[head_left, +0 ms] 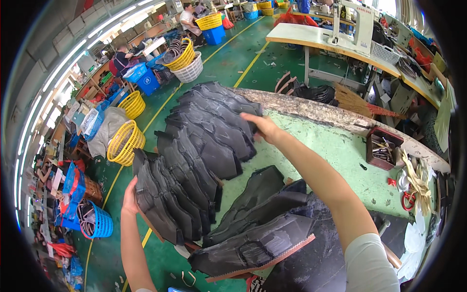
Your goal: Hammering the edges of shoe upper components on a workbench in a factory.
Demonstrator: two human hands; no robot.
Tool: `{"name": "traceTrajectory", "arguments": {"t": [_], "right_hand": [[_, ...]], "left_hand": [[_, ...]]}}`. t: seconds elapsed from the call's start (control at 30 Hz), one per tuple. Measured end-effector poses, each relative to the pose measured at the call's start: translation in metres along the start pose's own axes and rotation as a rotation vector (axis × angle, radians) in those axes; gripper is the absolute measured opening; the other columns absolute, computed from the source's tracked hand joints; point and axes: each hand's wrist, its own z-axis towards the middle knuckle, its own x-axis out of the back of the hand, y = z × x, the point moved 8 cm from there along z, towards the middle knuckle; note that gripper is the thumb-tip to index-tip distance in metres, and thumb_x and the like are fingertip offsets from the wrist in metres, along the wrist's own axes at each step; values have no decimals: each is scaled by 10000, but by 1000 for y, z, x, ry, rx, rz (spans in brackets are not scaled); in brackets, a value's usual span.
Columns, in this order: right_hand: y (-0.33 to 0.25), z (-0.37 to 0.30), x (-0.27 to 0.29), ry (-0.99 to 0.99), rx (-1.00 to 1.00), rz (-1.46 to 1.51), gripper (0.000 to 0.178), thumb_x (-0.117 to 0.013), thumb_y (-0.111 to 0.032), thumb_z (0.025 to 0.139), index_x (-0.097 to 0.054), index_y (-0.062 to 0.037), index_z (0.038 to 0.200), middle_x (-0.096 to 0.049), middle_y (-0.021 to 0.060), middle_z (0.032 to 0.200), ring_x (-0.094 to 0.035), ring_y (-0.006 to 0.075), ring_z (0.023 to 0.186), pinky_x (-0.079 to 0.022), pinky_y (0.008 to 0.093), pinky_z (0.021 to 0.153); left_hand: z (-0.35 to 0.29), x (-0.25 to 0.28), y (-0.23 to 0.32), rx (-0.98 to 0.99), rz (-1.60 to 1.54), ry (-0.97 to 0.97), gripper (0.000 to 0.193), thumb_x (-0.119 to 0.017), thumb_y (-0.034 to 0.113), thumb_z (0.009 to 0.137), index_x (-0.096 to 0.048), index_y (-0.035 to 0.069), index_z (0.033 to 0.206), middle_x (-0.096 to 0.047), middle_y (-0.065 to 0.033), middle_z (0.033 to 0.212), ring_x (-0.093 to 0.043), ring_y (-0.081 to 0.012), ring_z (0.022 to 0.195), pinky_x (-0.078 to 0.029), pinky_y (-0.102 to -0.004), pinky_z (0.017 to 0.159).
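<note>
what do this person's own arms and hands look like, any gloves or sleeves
The left hand and right hand look bare, with no gloves, and I see no watch or band. A plain, pale grey short sleeve shows on the right arm.

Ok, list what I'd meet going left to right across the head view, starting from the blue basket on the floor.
Blue basket, left hand, nearer fanned row of dark pieces, right hand, maroon tool box, red scissor handles.
</note>
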Motion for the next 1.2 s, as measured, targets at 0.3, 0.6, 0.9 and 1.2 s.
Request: {"name": "traceTrajectory", "arguments": {"t": [0.3, 0.6, 0.9, 1.2], "right_hand": [[-12, -7, -85, 80, 325, -202, 1182, -865, -240, 633, -202, 50, 1567, -538, 252, 1425, -539, 367, 1321, -500, 422, 1064], [-160, -170, 0, -133, 285, 387, 475, -752, -180, 738, -629, -35, 1173, -702, 121, 1018, -705, 219, 884, -592, 381, 778], [-152, -406, 315, 308, 284, 325, 310, -651, -263, 824, -702, -64, 1056, -743, 88, 973, -720, 205, 826, -598, 356, 806], [-73, -452, 380, 786, 43, -78, 607, -811, -227, 768, -596, -50, 1308, -689, 143, 1207, -686, 269, 1027, -578, 421, 890]], "left_hand": [[42, 33, 27, -84, 53, 80, 646, -725, 430, 901, -603, 5, 1372, -624, -93, 1381, -557, -267, 1294, -401, -403, 1140], [-44, -159, 172, -414, -319, -21, 525, -480, 372, 1078, -539, 23, 1465, -529, -110, 1525, -534, -272, 1362, -396, -419, 1178], [-178, -456, -46, 110, -217, -549, 476, -799, 336, 871, -694, 81, 1259, -704, -69, 1187, -662, -229, 1097, -517, -405, 1005], [-162, -467, -210, 404, 39, -557, 477, -737, 331, 965, -622, 4, 1292, -705, -133, 1215, -689, -267, 1084, -549, -437, 989]]}}
